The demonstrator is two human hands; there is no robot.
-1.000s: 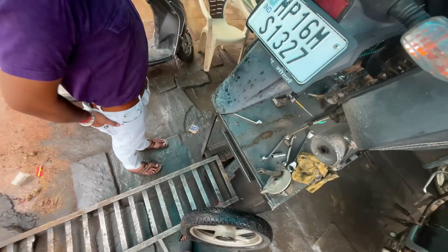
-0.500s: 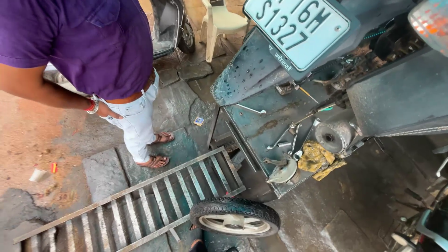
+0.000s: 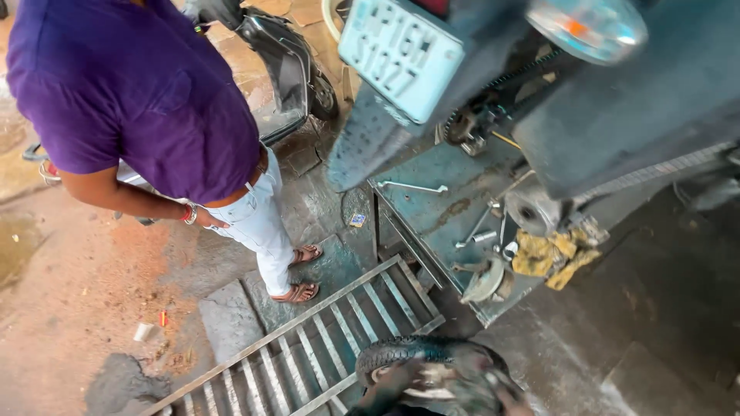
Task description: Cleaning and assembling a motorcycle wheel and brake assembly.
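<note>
Head view: both greasy hands, left hand and right hand, grip tyre.

Soft, even daylight; shadows faint. Motion blur smears the number plate and the tail lamp beside it. Ground right of the plate is dim. Hands at the bottom edge are blurred.

Workshop floor, seen from above

A person in a purple shirt stands at ten o'clock; a metal ramp lies at six, and yellow rags and wrenches at three.
</note>
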